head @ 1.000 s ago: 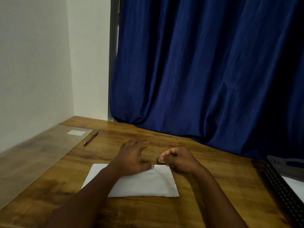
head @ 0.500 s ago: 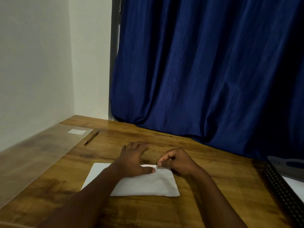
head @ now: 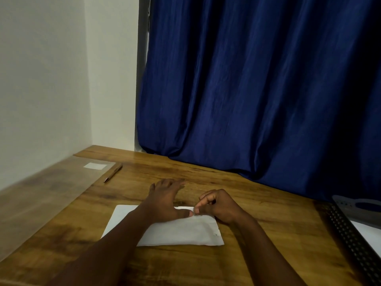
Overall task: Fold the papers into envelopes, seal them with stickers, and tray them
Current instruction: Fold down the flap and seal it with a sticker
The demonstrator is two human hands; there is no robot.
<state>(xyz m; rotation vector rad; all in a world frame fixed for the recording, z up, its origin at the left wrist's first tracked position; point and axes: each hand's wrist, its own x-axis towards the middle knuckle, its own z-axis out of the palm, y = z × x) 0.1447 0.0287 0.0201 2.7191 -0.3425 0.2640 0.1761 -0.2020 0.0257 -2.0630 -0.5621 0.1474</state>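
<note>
We see left hand (head: 165,201) spread flat, pressing folded paper (head: 181,231); right hand (head: 219,205) pinching small sticker (head: 198,214) (barely visible) at paper's top edge.

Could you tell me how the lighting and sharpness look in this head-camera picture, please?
In the head view the light is dim and warm; the blue curtain falls into near-black at the right; the clear sheet at the left shows soft glare; the left hand fingertips look slightly blurred; the white paper stays readable; the tray edge is dark.

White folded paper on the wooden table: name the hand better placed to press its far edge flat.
Probably left hand: it lies flat on the white folded paper; right hand is curled, pinching there.
</note>
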